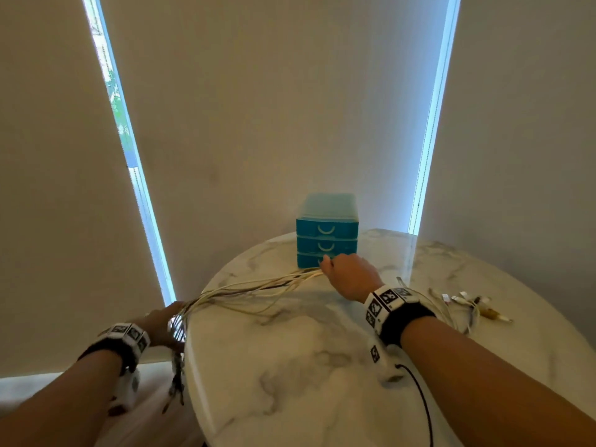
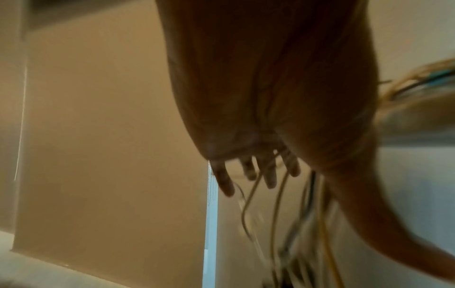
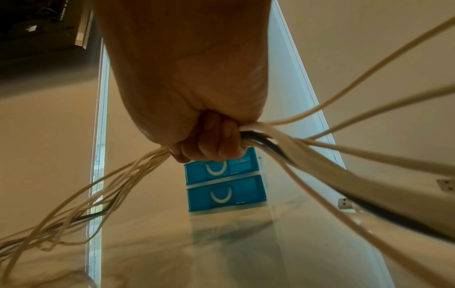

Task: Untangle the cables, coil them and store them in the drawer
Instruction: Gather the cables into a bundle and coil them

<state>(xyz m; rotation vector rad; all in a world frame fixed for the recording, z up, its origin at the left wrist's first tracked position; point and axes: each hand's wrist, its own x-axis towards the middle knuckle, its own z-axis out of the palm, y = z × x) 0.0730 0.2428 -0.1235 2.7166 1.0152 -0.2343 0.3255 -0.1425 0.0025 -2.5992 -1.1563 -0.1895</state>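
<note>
A bundle of pale cables (image 1: 258, 287) with a dark one among them stretches across the marble table (image 1: 306, 366). My right hand (image 1: 338, 271) grips the bundle in a fist just in front of the blue three-drawer unit (image 1: 326, 230), whose drawers look closed. In the right wrist view the curled right hand (image 3: 209, 148) holds the cables (image 3: 307, 154) before the drawer fronts (image 3: 224, 187). My left hand (image 1: 161, 321) is at the table's left edge, where the cables hang down. In the left wrist view the left hand (image 2: 258, 175) has straight fingers, with cables (image 2: 275, 214) running between them.
The cables' plug ends (image 1: 467, 304) lie on the table to the right of my right wrist. Pale roller blinds with two bright window gaps stand close behind the table. A black wrist-camera lead (image 1: 419, 398) runs along my right forearm.
</note>
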